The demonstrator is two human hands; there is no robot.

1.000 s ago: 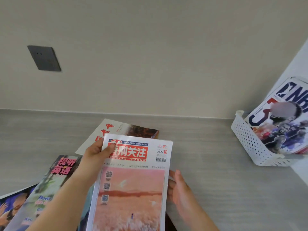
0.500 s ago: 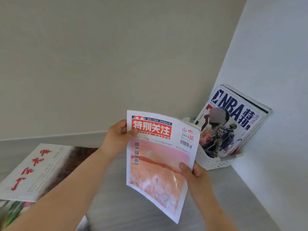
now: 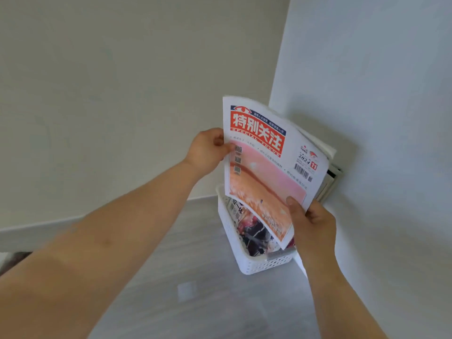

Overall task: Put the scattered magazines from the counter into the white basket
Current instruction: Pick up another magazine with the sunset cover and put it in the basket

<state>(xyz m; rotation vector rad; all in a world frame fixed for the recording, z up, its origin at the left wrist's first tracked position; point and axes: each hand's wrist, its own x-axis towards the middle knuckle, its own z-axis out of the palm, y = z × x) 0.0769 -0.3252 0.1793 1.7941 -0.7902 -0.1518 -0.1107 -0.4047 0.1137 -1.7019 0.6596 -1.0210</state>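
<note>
A magazine with a pink-orange cover and a red title block (image 3: 266, 165) hangs upright in the air, right over the white perforated basket (image 3: 254, 263) in the counter's far right corner. My left hand (image 3: 208, 149) pinches its left edge near the top. My right hand (image 3: 310, 223) grips its lower right corner, thumb on the cover. Inside the basket stands another magazine (image 3: 252, 231), mostly hidden behind the held one, leaning on the white side wall. Its upper edges (image 3: 330, 177) stick out to the right.
The grey counter (image 3: 195, 289) runs from the basket toward me. A beige back wall (image 3: 122, 94) and a white side wall (image 3: 379, 118) meet just behind the basket. A dark corner of something (image 3: 14, 259) shows at the far left edge.
The view swung right. Both hands lifted the pink-covered magazine off the counter pile and carried it right, up over the basket. My right hand, first beside it, now holds its lower corner.
</note>
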